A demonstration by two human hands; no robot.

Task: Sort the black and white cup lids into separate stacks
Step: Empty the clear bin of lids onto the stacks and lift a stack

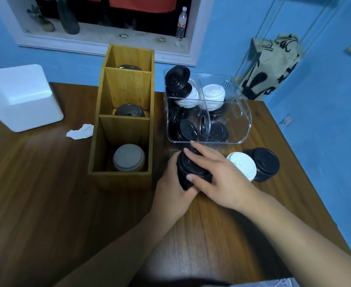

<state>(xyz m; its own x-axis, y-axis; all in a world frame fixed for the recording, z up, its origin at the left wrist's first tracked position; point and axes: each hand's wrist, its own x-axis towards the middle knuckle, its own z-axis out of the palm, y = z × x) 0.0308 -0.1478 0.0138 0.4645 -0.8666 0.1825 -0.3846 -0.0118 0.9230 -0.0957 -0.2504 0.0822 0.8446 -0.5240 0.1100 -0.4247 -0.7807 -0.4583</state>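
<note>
A stack of black lids (188, 171) stands on the table between my hands. My left hand (173, 191) grips it from the left and below. From the top right, my right hand (218, 175) is laid over the same stack, fingers spread across the top lid and thumb on its near side. To the right stand a white lid stack (244, 164) and another black lid stack (266, 163). A clear plastic bin (242, 121) behind holds mixed black and white lids. A wooden organizer (100, 121) has a white lid (129, 157) in its near slot and dark lids in the two slots behind.
A white foam box (19, 96) sits at the table's far left, with a crumpled paper scrap (80, 131) beside the organizer. The table's right edge runs close to the lid stacks. A bag (272, 67) hangs on the blue wall.
</note>
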